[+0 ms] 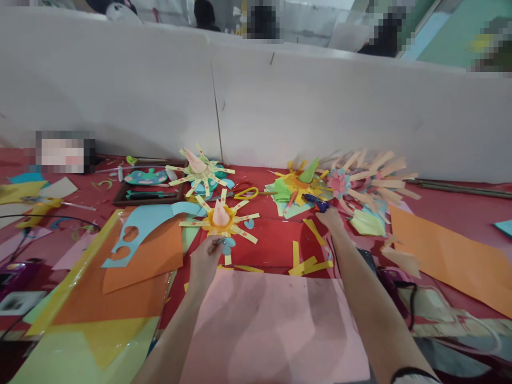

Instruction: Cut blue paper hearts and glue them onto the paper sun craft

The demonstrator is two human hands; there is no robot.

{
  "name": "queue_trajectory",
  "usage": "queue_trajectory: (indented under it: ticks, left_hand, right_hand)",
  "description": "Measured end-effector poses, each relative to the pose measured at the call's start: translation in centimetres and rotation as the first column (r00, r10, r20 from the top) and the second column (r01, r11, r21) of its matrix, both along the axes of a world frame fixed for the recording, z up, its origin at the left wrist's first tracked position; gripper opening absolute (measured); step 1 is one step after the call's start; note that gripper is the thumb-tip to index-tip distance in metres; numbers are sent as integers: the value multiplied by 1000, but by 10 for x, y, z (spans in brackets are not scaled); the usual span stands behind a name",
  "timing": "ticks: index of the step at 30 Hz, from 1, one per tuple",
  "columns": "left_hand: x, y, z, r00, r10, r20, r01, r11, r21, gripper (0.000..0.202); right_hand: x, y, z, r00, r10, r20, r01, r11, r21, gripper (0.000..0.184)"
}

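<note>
My left hand point(206, 256) pinches a small light-blue paper heart point(228, 246) at the lower edge of a paper flower point(221, 216). That flower has a yellow centre, pale strips with red stars and a pink cone standing in the middle. Another blue heart point(249, 224) lies by its right-hand strips. My right hand point(330, 217), farther right, is closed on a dark blue tool point(317, 202) whose exact kind I cannot make out. Just beyond it sits a yellow paper flower point(302, 181) with a green cone. Yellow paper strips point(306, 265) are scattered between my arms.
Pink paper point(276, 325) covers the near middle. Orange sheets point(146, 250) and a cut blue sheet point(140, 232) lie left, near a yellow glue gun point(40, 213) with a cord. Yellow-handled scissors point(247, 193) rest behind the flower. A white partition point(256, 106) stands at the back.
</note>
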State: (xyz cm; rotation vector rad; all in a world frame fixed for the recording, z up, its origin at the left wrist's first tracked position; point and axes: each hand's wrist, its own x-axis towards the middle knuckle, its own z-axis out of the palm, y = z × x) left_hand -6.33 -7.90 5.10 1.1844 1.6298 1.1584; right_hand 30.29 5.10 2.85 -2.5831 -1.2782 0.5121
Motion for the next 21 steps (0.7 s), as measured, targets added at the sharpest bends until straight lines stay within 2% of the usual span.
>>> queue_trajectory:
  ticks: [3, 6, 10, 12, 14, 16, 18, 21]
  left_hand:
    - [1, -1, -3, 999, -8, 40, 9, 1000, -15, 25]
    - [-1, 0, -2, 999, -3, 51, 4, 999, -33, 23]
    - [-3, 3, 1, 999, -3, -38, 4, 1000, 16, 19]
    - [-1, 6, 2, 993, 13, -117, -8, 999, 50, 19]
    - [3, 10, 3, 991, 24, -130, -17, 998, 52, 21]
    - [8, 15, 3, 998, 15, -53, -14, 999, 34, 23]
    - [14, 21, 4, 998, 15, 68, -17, 1000, 24, 24]
    - [22, 29, 7, 970, 18, 241, -25, 999, 26, 23]
  right_hand:
    - [-2, -3, 4, 998, -60, -15, 60, 998, -3, 50]
    - [-2, -11, 14, 995, -103, -16, 104, 993, 47, 55]
    - [4, -30, 29, 992, -125, -23, 127, 982, 141, 46]
    - [7, -41, 36, 989, -142, -39, 147, 961, 235, 41]
    - [6, -52, 41, 984, -160, -81, 179, 908, 378, 33]
    - [2, -60, 45, 974, -150, -169, 212, 862, 461, 25]
    - [-5, -67, 48, 944, -95, -316, 245, 843, 479, 20]
    - [-18, -73, 51, 870, 10, -494, 291, 798, 529, 26]
